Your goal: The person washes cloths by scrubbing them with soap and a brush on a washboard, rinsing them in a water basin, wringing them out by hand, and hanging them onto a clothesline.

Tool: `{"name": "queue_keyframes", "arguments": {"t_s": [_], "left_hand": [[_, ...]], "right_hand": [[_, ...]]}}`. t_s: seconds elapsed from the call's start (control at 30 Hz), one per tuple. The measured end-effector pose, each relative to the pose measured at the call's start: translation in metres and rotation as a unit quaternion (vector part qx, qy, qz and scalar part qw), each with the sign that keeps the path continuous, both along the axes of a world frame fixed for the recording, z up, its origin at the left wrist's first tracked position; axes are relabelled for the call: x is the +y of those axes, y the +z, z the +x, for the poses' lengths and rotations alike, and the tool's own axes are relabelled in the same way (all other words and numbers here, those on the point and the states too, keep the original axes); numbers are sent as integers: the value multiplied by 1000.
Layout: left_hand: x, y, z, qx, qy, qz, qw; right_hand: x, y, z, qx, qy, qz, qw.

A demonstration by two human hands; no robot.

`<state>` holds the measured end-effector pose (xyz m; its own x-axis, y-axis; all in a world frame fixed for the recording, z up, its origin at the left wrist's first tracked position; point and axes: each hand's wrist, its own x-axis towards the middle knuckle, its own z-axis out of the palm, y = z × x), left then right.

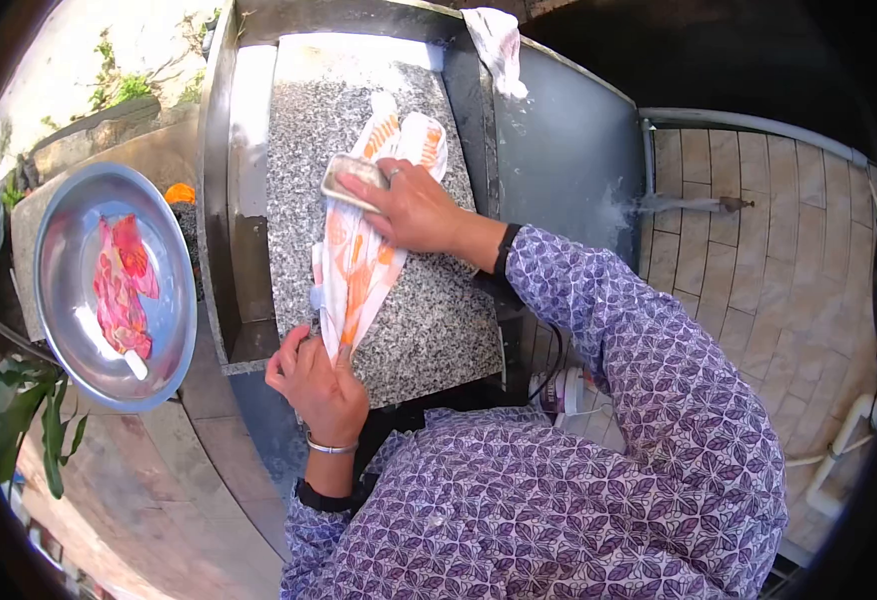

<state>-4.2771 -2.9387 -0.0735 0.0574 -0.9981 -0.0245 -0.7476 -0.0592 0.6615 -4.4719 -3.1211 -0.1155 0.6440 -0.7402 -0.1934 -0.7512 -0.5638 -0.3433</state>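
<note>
A white garment with orange print (pixel 357 250) lies lengthwise, wet and bunched, on a speckled stone slab (pixel 419 345). Its far end splits into two narrow parts. My right hand (pixel 421 208) is closed around a pale, rounded block that looks like a scrubbing brush (pixel 347 180), pressed on the garment's middle. The underside of the block is hidden. At the near end of the slab, my left hand (pixel 327 392) pinches the garment's gathered tip. A small pale blue patch (pixel 317 297) shows beside the cloth, too unclear to name.
On the left stands a metal basin (pixel 59 300) holding a wet pink-red cloth (pixel 124 285). Water runs from a tap (pixel 734 203) into the grey tank (pixel 559 130) on the right. A white cloth (pixel 499 45) hangs over the divider. Raised walls (pixel 217 200) edge the slab.
</note>
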Motion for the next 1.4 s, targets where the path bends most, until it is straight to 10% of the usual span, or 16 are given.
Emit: {"name": "queue_keyframes", "arguments": {"t_s": [0.1,0.23,0.3,0.4,0.5,0.7,0.9,1.07,1.2,1.4], "left_hand": [[1,-1,0,1,6,-8,1000],[-1,-2,-3,2,23,-23,999],[1,-1,-4,-2,24,-13,1000],[-3,1,-1,-5,6,-7,1000],[-2,2,-1,-7,5,0,1000],[0,0,-4,-4,23,8,1000],[-2,4,0,8,-7,7,1000],[-12,11,-2,5,26,25,999],[-72,25,-29,471,174,116,857],[-192,79,-87,711,20,70,700]], "right_hand": [[-102,-69,-35,125,-260,-39,957],[-36,0,7,36,-204,91,974],[45,37,22,-56,32,56,996],[19,5,4,-8,36,18,999],[-100,-57,-33,144,-264,11,954],[21,22,21,4,-47,40,998],[-85,-56,-19,75,-193,-65,976],[-117,-37,-37,62,-257,75,961],[-67,-2,-99,-119,-357,-41,926],[10,-47,-239,-46,-499,0,866]]}}
